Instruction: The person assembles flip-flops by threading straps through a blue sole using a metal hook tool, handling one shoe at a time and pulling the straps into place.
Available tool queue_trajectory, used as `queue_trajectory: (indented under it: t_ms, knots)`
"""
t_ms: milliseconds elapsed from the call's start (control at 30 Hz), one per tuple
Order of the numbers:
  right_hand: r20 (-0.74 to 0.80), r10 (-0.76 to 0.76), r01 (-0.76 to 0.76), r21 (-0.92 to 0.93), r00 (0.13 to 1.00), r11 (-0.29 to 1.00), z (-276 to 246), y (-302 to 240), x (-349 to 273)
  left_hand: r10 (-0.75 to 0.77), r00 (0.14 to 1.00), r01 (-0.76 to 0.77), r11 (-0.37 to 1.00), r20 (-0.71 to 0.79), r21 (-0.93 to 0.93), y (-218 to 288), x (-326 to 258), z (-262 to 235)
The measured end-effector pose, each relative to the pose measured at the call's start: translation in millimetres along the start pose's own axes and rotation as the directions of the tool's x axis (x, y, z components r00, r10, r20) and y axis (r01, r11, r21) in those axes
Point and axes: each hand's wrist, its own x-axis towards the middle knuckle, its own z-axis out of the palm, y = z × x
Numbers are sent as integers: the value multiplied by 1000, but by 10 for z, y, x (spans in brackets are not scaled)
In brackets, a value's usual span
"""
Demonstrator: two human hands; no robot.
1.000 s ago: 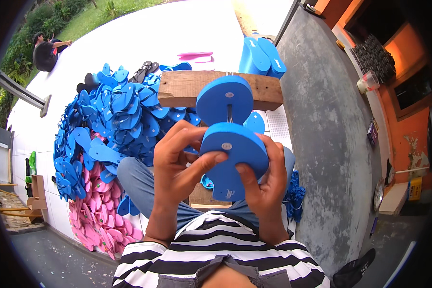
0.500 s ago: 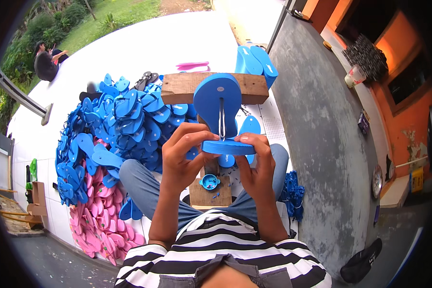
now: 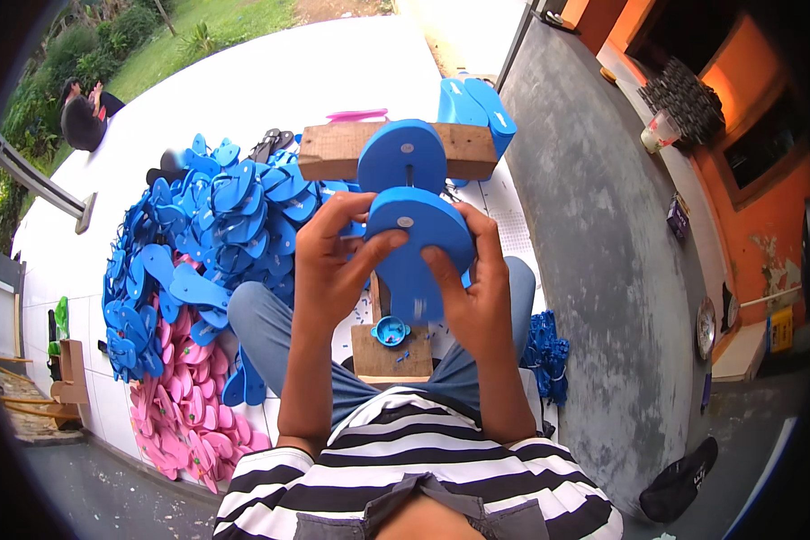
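Observation:
Both hands are closed on a blue flip-flop sole [image 3: 423, 256], its broad face turned toward me with a pale round spot near the upper end. My left hand [image 3: 333, 261] grips its left edge, thumb on the face. From the right edge, my right hand [image 3: 477, 288] holds it the same way. Just beyond stands another blue sole [image 3: 401, 148] against a wooden crossbar [image 3: 333, 151]; a dark slot or rod shows below its round spot. The held sole hides the lower part of it.
Left lies a heap of blue flip-flops [image 3: 243, 216] above a heap of pink flip-flops [image 3: 184, 414]. A small blue bowl [image 3: 391, 342] sits on a wooden board [image 3: 364, 362] between my legs. Blue straps [image 3: 546, 360] lie right. A person [image 3: 85, 117] sits far left.
The held sole has tipped from nearly edge-on to face me. The pale, two-pronged rod seen between the two soles is now hidden. Both thumbs have moved onto the sole's face.

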Motion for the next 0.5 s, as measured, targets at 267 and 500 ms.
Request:
queue_trajectory:
  t_ms: [267, 500]
  knots:
    - [24, -425, 421, -199, 905, 885, -65, 381, -181, 355, 933, -361, 922, 62, 142, -164, -193, -39]
    - [10, -349, 346, -158, 937, 925, -67, 336, -55, 272, 962, -272, 961, 17, 48, -173, -95, -23]
